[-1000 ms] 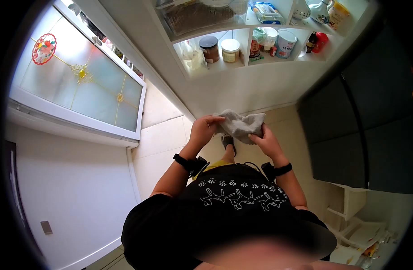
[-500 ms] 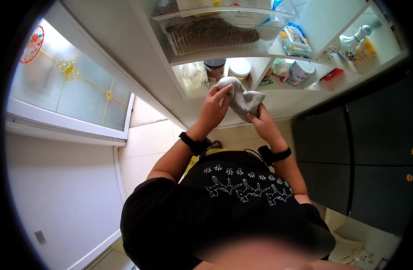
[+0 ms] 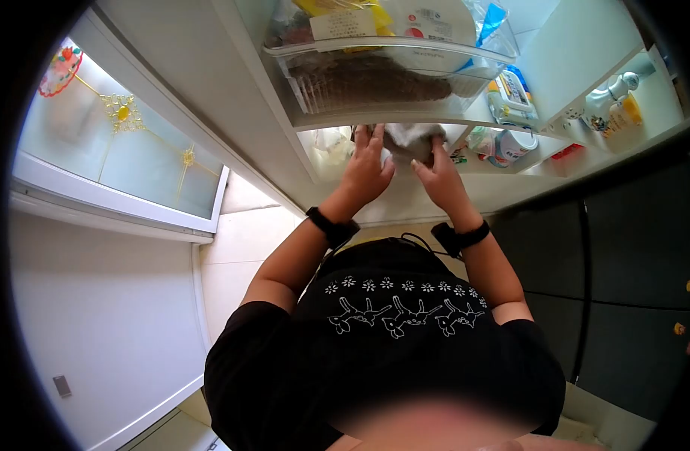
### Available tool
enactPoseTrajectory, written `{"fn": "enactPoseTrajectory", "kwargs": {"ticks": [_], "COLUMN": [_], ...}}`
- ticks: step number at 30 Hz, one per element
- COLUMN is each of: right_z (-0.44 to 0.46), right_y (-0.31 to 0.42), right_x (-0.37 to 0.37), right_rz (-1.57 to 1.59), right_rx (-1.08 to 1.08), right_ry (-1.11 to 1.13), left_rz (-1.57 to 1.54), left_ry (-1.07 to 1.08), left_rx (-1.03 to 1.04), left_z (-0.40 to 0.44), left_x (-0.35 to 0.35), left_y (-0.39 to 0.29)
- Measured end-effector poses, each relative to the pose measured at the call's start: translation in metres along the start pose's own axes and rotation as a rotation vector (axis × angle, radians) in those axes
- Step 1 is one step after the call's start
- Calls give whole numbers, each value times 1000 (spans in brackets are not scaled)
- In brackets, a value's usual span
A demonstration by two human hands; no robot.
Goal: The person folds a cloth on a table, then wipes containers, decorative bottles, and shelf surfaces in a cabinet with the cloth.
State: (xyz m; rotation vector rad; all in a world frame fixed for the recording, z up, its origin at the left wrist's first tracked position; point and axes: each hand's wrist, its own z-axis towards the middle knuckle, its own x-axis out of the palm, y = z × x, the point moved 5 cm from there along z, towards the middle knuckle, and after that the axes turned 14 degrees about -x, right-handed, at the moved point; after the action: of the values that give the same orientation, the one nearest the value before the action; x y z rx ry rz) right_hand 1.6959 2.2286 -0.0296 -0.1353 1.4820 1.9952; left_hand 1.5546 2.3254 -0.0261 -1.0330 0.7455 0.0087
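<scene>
A grey-white cloth (image 3: 415,138) is bunched inside the lower shelf compartment, under the shelf board. My right hand (image 3: 444,179) grips its right side, fingers on the fabric and thumb lower down. My left hand (image 3: 366,171) reaches into the same compartment with fingers stretched forward and thumb apart, left of the cloth. Its fingertips lie near the dark-lidded jar, mostly hidden behind them; contact is unclear. The white-lidded jar is largely covered by the cloth and hand. A pale plastic bag (image 3: 330,146) sits left of my left hand.
Above my hands a clear plastic bin (image 3: 390,79) holds packages. Wet wipes (image 3: 512,98) and a white-and-blue can (image 3: 514,146) stand to the right, with a white bottle (image 3: 611,94) further over. Dark cabinet doors (image 3: 638,240) flank the right; a frosted-glass door (image 3: 119,150) is left.
Both hands have moved forward into the lower compartment with the cloth. My left hand has let go of the cloth's left side and its fingers have straightened. The view has shifted slightly.
</scene>
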Motion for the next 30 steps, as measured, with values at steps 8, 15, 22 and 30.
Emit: {"fn": "enactPoseTrajectory", "kwargs": {"ticks": [8, 15, 22, 30], "right_z": [31, 39, 48, 45], "right_y": [9, -65, -70, -31], "right_x": [28, 41, 46, 41], "right_rz": [-817, -959, -1061, -1038], "right_rx": [-55, -227, -189, -432], "right_ry": [-23, 18, 73, -130], "left_rz": [595, 651, 872, 915], "left_ry": [263, -3, 47, -39], "left_rx": [-113, 85, 102, 170], "left_z": [46, 62, 65, 67], "left_x": [21, 46, 50, 40], "left_y": [-2, 11, 13, 10]}}
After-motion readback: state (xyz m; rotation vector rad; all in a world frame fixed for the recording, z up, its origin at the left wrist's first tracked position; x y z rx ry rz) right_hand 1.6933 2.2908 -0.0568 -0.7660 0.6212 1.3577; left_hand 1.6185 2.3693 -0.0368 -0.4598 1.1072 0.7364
